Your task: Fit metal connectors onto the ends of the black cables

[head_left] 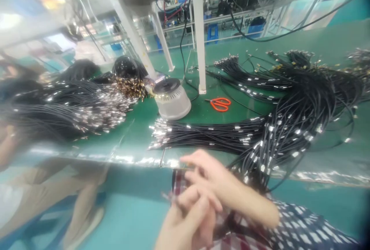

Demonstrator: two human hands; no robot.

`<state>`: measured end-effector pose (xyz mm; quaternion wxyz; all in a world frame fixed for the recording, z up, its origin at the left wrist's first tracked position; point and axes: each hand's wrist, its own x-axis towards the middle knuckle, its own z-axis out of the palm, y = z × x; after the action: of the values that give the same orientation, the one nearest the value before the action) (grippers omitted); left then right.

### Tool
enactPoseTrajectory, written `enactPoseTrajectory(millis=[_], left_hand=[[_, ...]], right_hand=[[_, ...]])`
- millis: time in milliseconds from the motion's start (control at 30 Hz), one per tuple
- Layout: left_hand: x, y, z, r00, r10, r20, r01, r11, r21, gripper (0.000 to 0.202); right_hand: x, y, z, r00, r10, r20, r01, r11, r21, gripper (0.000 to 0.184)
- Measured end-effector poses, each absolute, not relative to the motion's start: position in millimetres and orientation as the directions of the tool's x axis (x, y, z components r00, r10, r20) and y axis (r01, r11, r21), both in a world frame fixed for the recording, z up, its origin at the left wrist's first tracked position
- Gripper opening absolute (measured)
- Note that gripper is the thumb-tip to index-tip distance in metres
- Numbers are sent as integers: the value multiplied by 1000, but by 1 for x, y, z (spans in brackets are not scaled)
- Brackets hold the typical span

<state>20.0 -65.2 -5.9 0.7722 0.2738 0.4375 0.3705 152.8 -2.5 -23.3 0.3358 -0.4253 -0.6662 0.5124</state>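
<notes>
My two hands meet below the table's front edge, over my lap. My right hand (211, 180) comes in from the right, its fingers pressed together in a pinch. My left hand (187, 223) rises from below with its fingers curled against the right one. A thin blurred bit pokes out between them to the left; I cannot make out what it is. Just above them a bundle of black cables with metal ends (208, 134) lies on the green table (138, 134), and some strands hang over the edge towards my hands.
A white round device (172, 99) stands mid-table, with orange scissors (220, 103) to its right. Big cable heaps lie at the right (303, 99) and left (66, 107). White frame posts (199, 30) rise behind. Another person's legs (52, 196) show at the left.
</notes>
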Motion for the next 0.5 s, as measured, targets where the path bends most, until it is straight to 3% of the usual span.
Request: enactPoseTrajectory(millis=[100, 300, 400, 500], left_hand=[[25, -52, -12, 419, 757, -501, -383, 648, 659, 28], [35, -52, -21, 444, 707, -550, -387, 705, 594, 39], [36, -55, -19, 445, 747, -493, -403, 659, 635, 34], [30, -53, -19, 320, 843, -432, -432, 536, 726, 36]], right_hand=[[166, -3, -7, -296, 951, 90, 206, 155, -966, 15], [171, -16, 11, -343, 939, -22, 153, 33, -988, 5], [173, -15, 5, -340, 940, -29, 88, 1, -996, 14], [181, -11, -2, -356, 933, -61, 55, -45, -998, 16]])
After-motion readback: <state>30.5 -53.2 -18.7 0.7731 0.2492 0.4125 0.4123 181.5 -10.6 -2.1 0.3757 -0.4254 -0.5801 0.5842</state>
